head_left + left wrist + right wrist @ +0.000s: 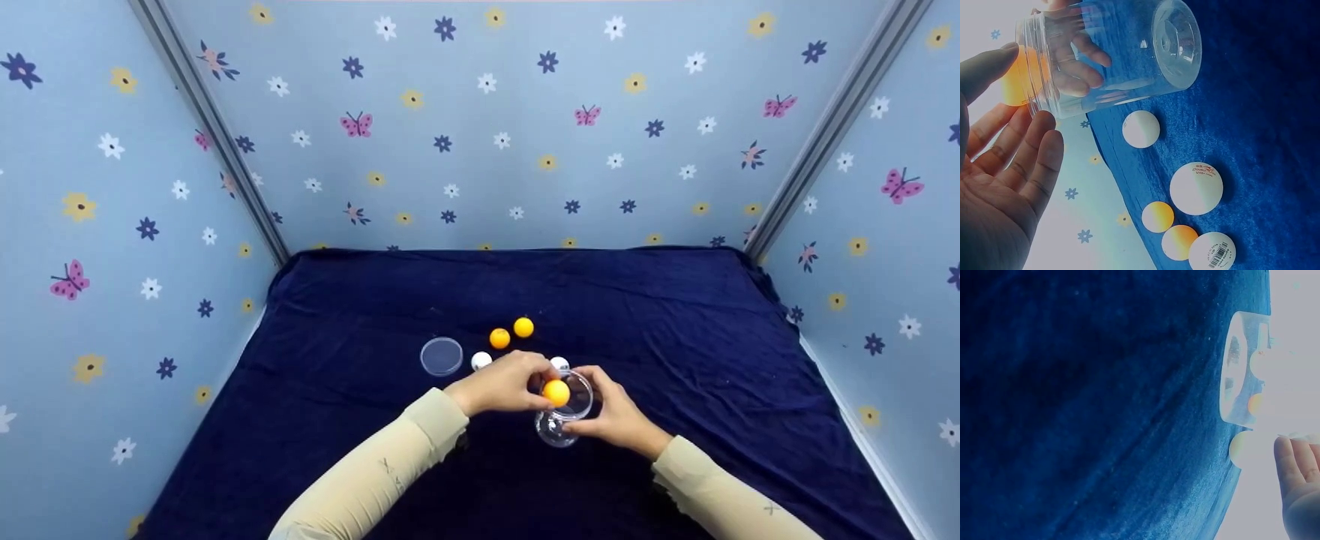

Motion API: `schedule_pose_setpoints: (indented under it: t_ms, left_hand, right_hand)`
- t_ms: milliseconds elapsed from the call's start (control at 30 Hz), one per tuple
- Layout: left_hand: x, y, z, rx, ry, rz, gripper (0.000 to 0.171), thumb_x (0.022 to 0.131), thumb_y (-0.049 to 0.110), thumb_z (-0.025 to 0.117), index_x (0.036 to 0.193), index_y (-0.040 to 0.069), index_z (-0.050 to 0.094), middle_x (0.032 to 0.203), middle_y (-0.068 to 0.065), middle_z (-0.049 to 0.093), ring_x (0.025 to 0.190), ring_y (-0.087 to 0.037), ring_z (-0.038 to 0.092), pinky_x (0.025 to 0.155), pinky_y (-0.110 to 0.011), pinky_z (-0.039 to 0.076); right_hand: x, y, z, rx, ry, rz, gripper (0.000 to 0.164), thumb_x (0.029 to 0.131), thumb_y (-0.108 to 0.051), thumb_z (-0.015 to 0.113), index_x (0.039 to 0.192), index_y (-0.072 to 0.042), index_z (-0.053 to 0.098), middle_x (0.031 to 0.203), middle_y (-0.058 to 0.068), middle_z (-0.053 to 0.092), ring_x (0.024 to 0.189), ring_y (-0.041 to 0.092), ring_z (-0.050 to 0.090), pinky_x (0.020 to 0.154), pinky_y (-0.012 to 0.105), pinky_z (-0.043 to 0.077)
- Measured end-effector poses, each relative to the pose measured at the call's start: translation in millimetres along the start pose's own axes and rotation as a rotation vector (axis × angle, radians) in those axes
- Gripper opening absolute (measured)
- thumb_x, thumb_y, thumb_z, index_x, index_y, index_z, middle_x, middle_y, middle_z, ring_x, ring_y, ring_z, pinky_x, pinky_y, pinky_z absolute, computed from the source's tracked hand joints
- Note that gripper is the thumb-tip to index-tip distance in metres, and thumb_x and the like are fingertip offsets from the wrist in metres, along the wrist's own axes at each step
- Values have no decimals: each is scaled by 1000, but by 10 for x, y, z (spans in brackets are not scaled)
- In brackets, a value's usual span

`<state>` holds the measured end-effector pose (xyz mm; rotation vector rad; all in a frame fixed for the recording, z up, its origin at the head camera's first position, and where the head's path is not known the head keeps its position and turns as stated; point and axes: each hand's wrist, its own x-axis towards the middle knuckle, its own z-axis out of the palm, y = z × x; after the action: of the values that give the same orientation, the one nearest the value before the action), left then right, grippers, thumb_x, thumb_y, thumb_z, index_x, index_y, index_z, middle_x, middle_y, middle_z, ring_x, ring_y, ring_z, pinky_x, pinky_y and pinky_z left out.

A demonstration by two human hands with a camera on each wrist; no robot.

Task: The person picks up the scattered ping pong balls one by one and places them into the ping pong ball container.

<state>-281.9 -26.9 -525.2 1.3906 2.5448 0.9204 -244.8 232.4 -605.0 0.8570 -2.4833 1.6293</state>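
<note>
My left hand [508, 384] pinches an orange ping-pong ball [556, 393] between thumb and fingers, right at the mouth of a clear plastic jar [556, 433]. In the left wrist view the ball [1012, 84] overlaps the jar's threaded rim, while the jar body [1117, 90] shows no balls inside. Fingers and thumb of my right hand [619, 416] grip the jar around its upper part, mouth tilted up. Glare washes out much of the right wrist view, where the jar's base [1233, 377] shows.
On the dark blue cloth [360, 300] lie two orange balls [499, 338] and several white ones [1196, 188], one partly behind my left hand. A clear round lid [442, 356] lies left of them. Flower-patterned walls [510, 187] enclose the back and sides.
</note>
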Motion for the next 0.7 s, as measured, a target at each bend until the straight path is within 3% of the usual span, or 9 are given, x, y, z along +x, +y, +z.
schedule_pose_setpoints:
  t_ms: [233,467,700]
  left_hand:
    - [-7,-11,3,-20,-8,-9,33,90,14,88,118,1,77,110,-15,78,91,-22,72,82,-18,55]
    - [-24,-9,-1,-48,8,-16,32,90,15,88,117,2,78,109,-15,78,90,-21,72,82,-19,56]
    - [-43,-38,-59,-108,55,-30,31,91,13,87,118,0,77,109,-16,79,92,-28,75,86,-34,64]
  right_hand:
    - [3,-12,12,17,-1,-11,81,74,-11,101,136,13,54,132,29,70,118,35,72,103,36,62]
    - [0,-10,5,11,2,-11,80,74,-12,101,135,12,56,130,28,72,118,31,72,104,39,61]
    - [-5,15,-8,12,1,6,81,73,-13,102,135,10,56,129,31,71,118,32,72,105,37,61]
